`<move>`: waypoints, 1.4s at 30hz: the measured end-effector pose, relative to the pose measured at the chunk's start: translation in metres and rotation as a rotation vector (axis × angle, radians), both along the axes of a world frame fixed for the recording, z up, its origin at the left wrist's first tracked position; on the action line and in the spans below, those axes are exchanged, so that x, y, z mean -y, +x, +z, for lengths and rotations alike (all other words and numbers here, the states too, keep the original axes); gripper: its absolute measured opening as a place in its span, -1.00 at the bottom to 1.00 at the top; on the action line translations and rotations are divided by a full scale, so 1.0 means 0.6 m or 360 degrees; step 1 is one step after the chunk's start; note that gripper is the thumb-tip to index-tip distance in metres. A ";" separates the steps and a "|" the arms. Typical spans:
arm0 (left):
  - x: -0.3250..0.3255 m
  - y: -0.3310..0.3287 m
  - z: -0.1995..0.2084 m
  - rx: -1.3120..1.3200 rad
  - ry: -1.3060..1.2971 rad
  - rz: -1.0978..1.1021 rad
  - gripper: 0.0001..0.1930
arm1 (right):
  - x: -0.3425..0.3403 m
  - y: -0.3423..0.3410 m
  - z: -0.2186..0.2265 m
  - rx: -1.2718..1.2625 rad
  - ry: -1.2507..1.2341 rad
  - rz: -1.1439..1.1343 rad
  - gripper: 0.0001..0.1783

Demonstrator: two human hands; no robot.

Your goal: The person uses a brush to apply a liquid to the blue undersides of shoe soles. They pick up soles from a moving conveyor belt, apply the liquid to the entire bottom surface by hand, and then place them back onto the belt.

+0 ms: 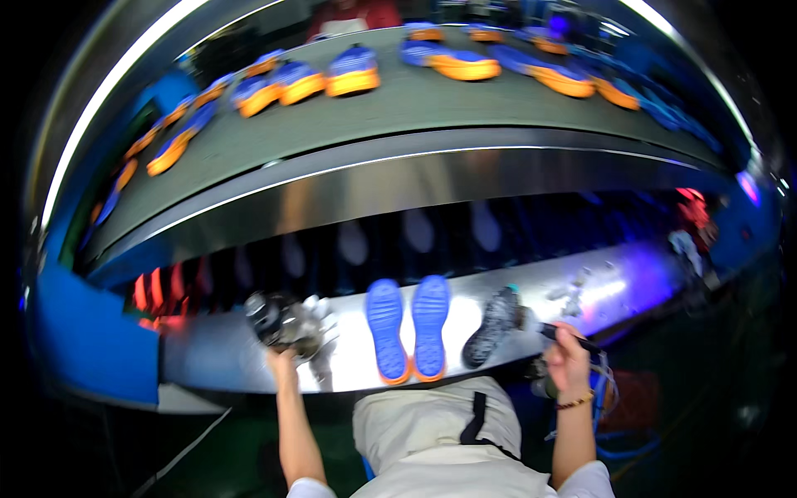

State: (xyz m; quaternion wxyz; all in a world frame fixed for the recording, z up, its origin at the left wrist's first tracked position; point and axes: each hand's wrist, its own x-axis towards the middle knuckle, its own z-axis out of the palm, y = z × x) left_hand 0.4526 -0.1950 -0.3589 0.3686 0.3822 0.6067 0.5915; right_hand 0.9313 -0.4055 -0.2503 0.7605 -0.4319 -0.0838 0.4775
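My right hand is closed around the black handle of a brush. Its pale tip lies close to a black-and-grey patterned shoe upper on the steel ledge; whether they touch is too blurred to tell. At the ledge's left part, my left hand is against the lower side of a dark, glossy, blurred thing whose kind I cannot make out. That thing hides the fingers. Between my hands, two blue shoe soles with orange heel ends lie side by side, toes pointing away from me.
The steel ledge runs across in front of me. Beyond a metal edge, a green conveyor belt carries several blue-and-orange soles. Red glowing parts show at the slot's left end. Cables hang beside my right wrist.
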 end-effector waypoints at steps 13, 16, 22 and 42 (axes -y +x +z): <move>0.006 0.048 -0.022 0.0100 0.0136 0.0344 -0.53 | -0.013 0.006 -0.006 0.0008 0.0072 0.0156 -0.80; 0.021 0.063 -0.006 -0.0001 0.0071 0.0423 -0.57 | -0.017 0.004 -0.011 -0.0001 0.0083 0.0182 -0.77; 0.047 0.059 0.013 -0.0115 -0.0008 0.0577 -0.65 | -0.019 0.024 -0.003 -0.0025 0.0091 0.0188 -0.77; -0.017 -0.055 0.273 -0.1924 -0.0312 -0.0416 -0.49 | -0.040 0.026 -0.028 -0.0071 0.0112 0.0104 -0.76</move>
